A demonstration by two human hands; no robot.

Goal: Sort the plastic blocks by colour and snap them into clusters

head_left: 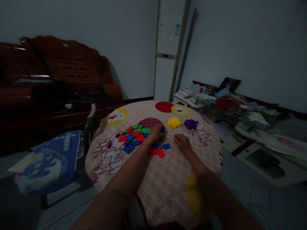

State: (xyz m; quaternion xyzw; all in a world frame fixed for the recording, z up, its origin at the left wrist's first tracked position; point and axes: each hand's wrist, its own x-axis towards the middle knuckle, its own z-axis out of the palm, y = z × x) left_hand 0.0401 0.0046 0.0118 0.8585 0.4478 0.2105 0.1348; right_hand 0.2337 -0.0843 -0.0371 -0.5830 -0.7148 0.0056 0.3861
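Observation:
My left hand (pixel 156 133) is over the right side of a loose pile of red, green and blue plastic building blocks (pixel 137 134). Its fingers are closed on a blue building block (pixel 163 130), partly hidden by them. To the right, my right hand (pixel 184 143) hovers low over the tablecloth, its fingertips slightly apart with nothing visible between them. A single blue block (pixel 166 146) lies between the hands, close to some red blocks (pixel 160 152). Beyond the hands sit a tight cluster of yellow blocks (pixel 174 122) and a purple cluster (pixel 190 124).
A patterned cloth covers the round table (pixel 165 179). On the left are a chair with a blue bag (pixel 57 159) and a wooden sofa (pixel 69 67). A cluttered low cabinet (pixel 251 153) stands on the right, and a tall white air conditioner (pixel 165 76) at the back.

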